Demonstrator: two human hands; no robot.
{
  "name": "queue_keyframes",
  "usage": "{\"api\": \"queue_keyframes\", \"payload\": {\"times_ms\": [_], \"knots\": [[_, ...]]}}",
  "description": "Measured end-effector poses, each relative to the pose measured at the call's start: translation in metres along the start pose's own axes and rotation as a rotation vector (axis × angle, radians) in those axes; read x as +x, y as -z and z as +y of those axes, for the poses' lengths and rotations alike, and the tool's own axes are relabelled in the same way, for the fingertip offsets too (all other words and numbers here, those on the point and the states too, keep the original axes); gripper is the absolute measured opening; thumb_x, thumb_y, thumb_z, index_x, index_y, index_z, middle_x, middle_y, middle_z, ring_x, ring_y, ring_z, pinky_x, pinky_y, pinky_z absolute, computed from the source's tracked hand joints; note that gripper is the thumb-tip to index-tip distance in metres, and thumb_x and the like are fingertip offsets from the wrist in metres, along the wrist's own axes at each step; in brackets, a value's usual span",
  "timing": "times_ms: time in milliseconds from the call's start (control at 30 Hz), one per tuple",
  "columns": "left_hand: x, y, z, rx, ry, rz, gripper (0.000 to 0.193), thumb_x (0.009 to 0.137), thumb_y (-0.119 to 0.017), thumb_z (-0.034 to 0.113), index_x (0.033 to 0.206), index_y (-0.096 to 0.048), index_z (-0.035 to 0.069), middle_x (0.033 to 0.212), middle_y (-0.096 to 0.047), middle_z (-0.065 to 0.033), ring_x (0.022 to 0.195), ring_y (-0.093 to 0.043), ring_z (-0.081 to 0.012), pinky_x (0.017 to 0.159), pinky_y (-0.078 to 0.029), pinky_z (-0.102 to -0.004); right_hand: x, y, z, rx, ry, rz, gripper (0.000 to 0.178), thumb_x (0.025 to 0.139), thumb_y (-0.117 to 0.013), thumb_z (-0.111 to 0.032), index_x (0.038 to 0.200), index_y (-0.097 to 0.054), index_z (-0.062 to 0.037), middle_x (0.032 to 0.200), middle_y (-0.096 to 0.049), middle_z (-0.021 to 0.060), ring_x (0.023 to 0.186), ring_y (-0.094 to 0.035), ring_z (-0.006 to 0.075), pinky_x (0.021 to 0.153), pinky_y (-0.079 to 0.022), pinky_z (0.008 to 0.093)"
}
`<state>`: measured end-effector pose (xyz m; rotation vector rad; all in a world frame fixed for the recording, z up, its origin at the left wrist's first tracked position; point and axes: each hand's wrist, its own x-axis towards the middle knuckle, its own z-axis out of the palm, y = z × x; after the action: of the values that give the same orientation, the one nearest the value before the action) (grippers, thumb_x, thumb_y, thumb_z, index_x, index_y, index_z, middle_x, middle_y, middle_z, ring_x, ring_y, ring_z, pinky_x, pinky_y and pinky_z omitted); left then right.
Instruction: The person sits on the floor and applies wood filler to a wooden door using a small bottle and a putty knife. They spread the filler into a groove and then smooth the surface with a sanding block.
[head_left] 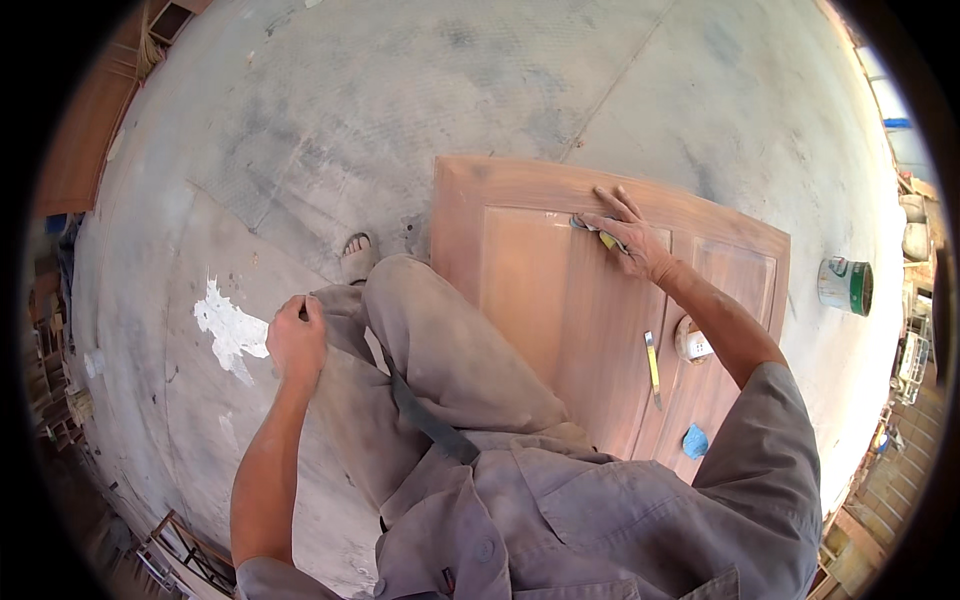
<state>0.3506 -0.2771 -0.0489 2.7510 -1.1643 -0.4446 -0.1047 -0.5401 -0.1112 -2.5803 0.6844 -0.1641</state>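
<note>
My right hand (630,240) grips a small yellow-handled scraper (609,240) near the top of a brown wooden panel door (610,320). The scraper's bluish-grey end touches the door at the upper edge of a recessed panel, and two of my fingers are stretched over the frame. My left hand (297,340) is closed by my left knee; a dark spot shows between thumb and finger, and what it holds, if anything, is hidden. On the door lie a second yellow-handled tool with a slim blade (653,370), a white round container (692,341) partly behind my forearm, and a blue crumpled piece (695,441).
The door lies on a grey, stained concrete floor (480,90). A green and white paint can (846,286) stands to the right of the door. White spilled material (232,330) marks the floor at left. Brown wooden panels (90,120) stand at the far left.
</note>
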Motion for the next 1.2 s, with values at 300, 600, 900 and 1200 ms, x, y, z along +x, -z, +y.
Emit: {"api": "queue_keyframes", "payload": {"times_ms": [300,600,900,1200], "knots": [[0.009,-0.006,0.01,0.006,-0.027,0.023,0.033,0.097,-0.058,0.034,0.103,-0.075,0.006,0.101,-0.074,-0.0164,0.094,-0.069,-0.0378,0.084,-0.053,-0.0485,0.005,-0.003,0.0,0.041,-0.028,0.06,0.069,0.073,-0.054,0.008,0.139,-0.059,-0.0118,0.133,-0.067,0.0069,0.149,-0.035,0.0331,0.129,-0.016,0.0548],[0.005,-0.008,0.008,-0.039,-0.04,0.032,0.032,0.096,-0.059,0.033,0.101,-0.075,0.006,0.101,-0.075,-0.0145,0.092,-0.07,-0.0381,0.083,-0.053,-0.0481,0.0,0.005,-0.003,-0.054,0.014,0.014,0.067,0.075,-0.054,0.006,0.139,-0.058,-0.0113,0.132,-0.067,0.0069,0.147,-0.038,0.0323,0.128,-0.017,0.056],[0.004,-0.004,0.006,-0.116,-0.056,0.022,0.031,0.095,-0.06,0.033,0.1,-0.075,0.006,0.1,-0.075,-0.0145,0.091,-0.07,-0.0379,0.082,-0.053,-0.0483,-0.003,0.002,-0.015,-0.032,0.003,0.02,0.066,0.076,-0.053,0.004,0.141,-0.057,-0.0098,0.135,-0.065,0.0079,0.146,-0.04,0.0327,0.127,-0.019,0.0582],[0.007,-0.005,0.006,-0.114,-0.061,0.037,0.031,0.095,-0.06,0.032,0.1,-0.075,0.005,0.099,-0.075,-0.015,0.091,-0.07,-0.0379,0.082,-0.053,-0.0469,-0.007,-0.007,-0.022,-0.081,0.001,0.074,0.071,0.073,-0.056,0.004,0.142,-0.055,-0.0137,0.127,-0.069,0.0051,0.146,-0.039,0.0305,0.129,-0.018,0.0538]]}}
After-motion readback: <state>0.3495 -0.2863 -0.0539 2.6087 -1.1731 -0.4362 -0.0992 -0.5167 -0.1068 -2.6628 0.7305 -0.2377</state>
